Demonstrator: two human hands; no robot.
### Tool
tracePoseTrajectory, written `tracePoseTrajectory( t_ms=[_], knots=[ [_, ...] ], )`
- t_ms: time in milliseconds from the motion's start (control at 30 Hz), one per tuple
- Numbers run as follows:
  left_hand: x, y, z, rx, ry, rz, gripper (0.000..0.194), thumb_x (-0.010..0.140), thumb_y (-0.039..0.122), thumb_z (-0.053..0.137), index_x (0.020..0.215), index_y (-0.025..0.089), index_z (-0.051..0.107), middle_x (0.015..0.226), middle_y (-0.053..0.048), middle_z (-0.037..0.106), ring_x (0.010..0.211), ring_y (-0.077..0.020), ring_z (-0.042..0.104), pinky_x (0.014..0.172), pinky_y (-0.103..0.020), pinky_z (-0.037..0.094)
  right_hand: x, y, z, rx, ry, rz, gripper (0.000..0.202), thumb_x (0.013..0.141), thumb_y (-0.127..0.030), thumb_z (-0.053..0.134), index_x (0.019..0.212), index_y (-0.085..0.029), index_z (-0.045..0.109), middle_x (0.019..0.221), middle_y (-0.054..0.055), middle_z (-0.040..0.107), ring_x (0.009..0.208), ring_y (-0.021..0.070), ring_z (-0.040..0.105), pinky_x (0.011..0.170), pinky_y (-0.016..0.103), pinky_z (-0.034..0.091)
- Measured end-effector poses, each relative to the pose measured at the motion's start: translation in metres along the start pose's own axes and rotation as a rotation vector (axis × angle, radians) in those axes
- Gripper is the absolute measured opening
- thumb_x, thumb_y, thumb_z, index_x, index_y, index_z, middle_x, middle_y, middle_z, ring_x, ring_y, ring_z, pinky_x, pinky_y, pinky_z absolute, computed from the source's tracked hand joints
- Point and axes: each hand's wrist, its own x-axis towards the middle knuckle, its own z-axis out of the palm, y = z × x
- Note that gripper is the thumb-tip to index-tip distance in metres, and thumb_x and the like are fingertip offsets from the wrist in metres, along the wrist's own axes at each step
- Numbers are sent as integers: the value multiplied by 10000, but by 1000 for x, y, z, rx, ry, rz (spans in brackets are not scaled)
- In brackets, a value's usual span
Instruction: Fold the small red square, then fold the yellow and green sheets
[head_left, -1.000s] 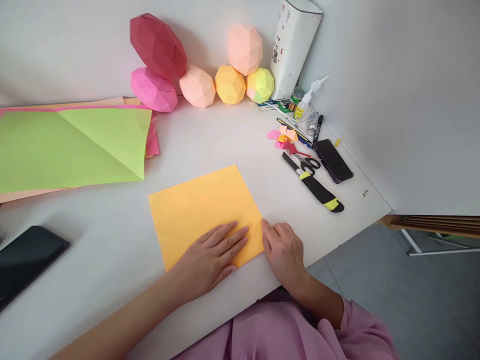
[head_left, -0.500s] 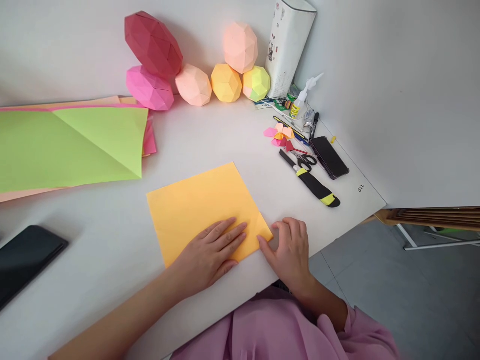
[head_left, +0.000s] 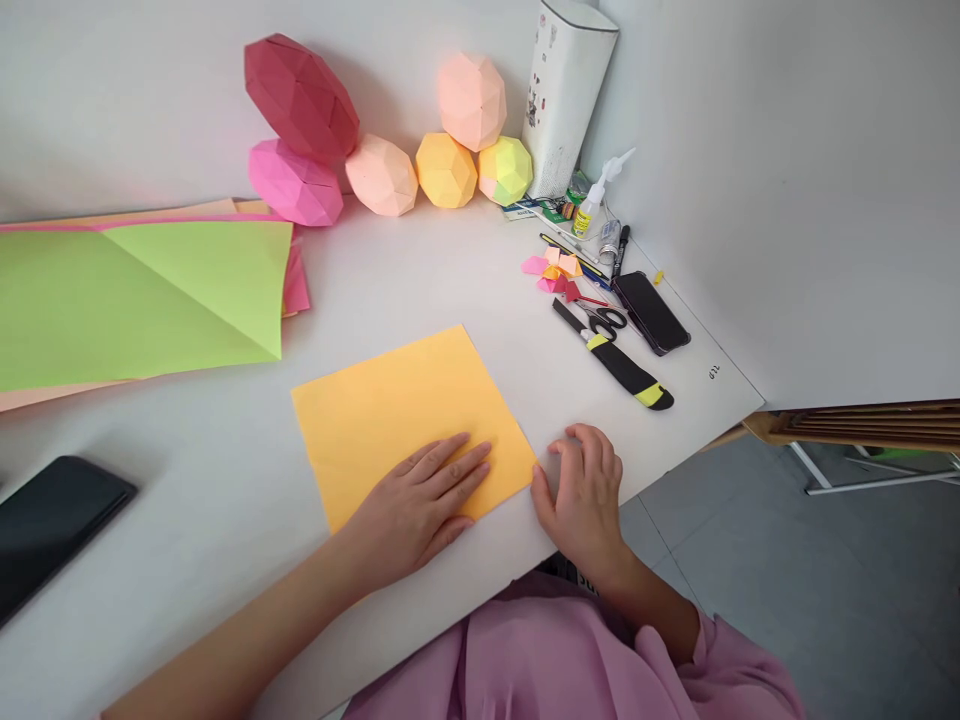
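A yellow-orange sheet of paper point(head_left: 397, 410) lies on the white table, its right corner pointing at my right hand. My left hand point(head_left: 424, 500) rests flat on the sheet's lower part, fingers stretched out and holding nothing. Just off that right corner is my right hand point(head_left: 585, 490), its fingers curved and its thumb apart from them. The thumb tip is at the sheet's corner; whether it touches the paper I cannot tell. Nothing shows between thumb and fingers.
A cutter knife point(head_left: 622, 370), scissors point(head_left: 602, 322), a phone point(head_left: 652, 312) and a glue bottle point(head_left: 589, 210) are at the right. Green paper point(head_left: 150, 300) tops a stack at the left, above a dark phone point(head_left: 60, 530). Faceted paper balls point(head_left: 446, 170) line the wall.
My right hand has moved slightly away from the sheet's right corner, and the corner now lies flat. My left hand stays on the paper. The view has shifted a little.
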Motion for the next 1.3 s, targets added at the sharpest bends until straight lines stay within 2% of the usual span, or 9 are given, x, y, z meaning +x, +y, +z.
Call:
tracePoseTrajectory(
  t_ms=[167,300,467,633,800,933,1067,1167,1300],
  knots=[
    [-1,-1,0,-8,-11,-4,499,986,405,364,1435,187,369,1487,-20,379,1379,-267,309,1073,-418,363,-3,7,0,-9,-1,-18,286,883,-207,450,1151,-118,492,1286,189,467,1282,326,368,993,524,350],
    [0,-1,0,-9,-1,1,501,986,402,368,1437,183,365,1484,-18,386,1374,-270,316,1069,-417,365,-3,10,0,74,60,-17,358,910,-222,427,1256,-130,419,1293,178,461,1273,301,389,1009,522,380],
    [0,-1,3,-17,14,13,545,975,412,395,1454,163,326,1480,-31,394,1371,-279,318,1063,-430,374,-1,-15,2,70,48,-110,546,900,-411,500,1328,-99,365,1394,214,360,1360,347,268,1041,544,364],
    [0,-2,7,-21,16,9,534,978,413,380,1448,162,340,1486,-29,383,1381,-272,302,1080,-426,361,0,-32,10,-60,-80,-213,607,931,-390,431,1415,-58,276,1469,245,287,1418,381,125,1073,581,293],
    [-1,-3,9,-40,18,3,504,987,419,350,1434,187,372,1493,-19,372,1389,-271,289,1098,-418,339,2,2,5,-138,-82,-143,565,946,-353,404,1416,-56,303,1456,250,316,1409,400,142,1063,599,291],
    [-2,-3,10,-43,21,0,502,986,418,352,1430,185,379,1492,-20,375,1385,-271,296,1097,-419,341,6,27,-3,-78,-3,-117,540,932,-323,440,1399,-74,331,1413,243,365,1389,393,205,1041,595,330],
    [0,-3,10,-38,28,5,502,982,417,361,1419,172,395,1481,-31,395,1378,-285,306,1084,-438,355,9,14,-3,221,141,-264,376,923,-187,431,1298,-168,437,1205,155,533,1162,256,502,938,433,468],
    [1,-2,9,-28,30,-2,490,976,415,372,1395,168,427,1477,-41,400,1365,-287,331,1073,-438,369,12,-7,4,347,-44,-459,238,915,-154,416,1123,-180,528,900,71,612,823,186,582,705,319,499],
    [-6,1,7,20,34,-28,490,969,390,388,1377,125,445,1465,-69,417,1364,-286,335,1088,-425,349,19,-20,9,262,-243,-473,142,900,-148,400,888,-174,538,770,37,595,710,175,541,623,295,427]
  ],
)
